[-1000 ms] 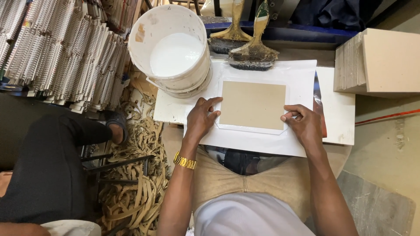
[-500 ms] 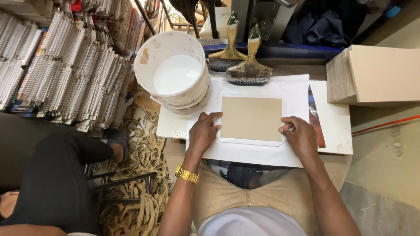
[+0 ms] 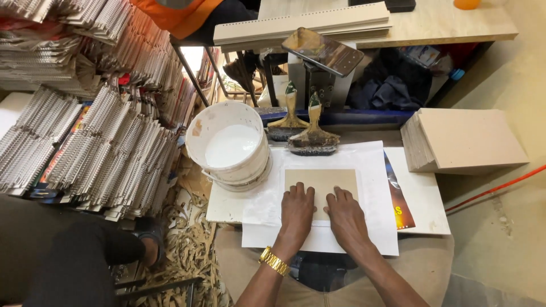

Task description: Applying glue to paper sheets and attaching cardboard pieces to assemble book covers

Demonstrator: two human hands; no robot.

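Observation:
A tan cardboard rectangle (image 3: 322,181) lies on a white paper sheet (image 3: 372,187) on a small white board in front of me. My left hand (image 3: 297,208) and my right hand (image 3: 346,214) rest flat, side by side, on the near half of the cardboard, fingers stretched forward and close together. A gold bracelet sits on my left wrist. Neither hand holds anything.
A white bucket of white glue (image 3: 230,146) stands left of the sheet. Two wide brushes (image 3: 304,135) lie behind it. A stack of grey boards (image 3: 463,139) is at right. Piles of spiral-bound books (image 3: 96,142) fill the left. Paper strips litter the floor. Another person's dark-clad leg (image 3: 74,261) is lower left.
Both hands have moved from the left and right edges of the cardboard to its middle, side by side. The camera has tilted up, showing more of the bench behind.

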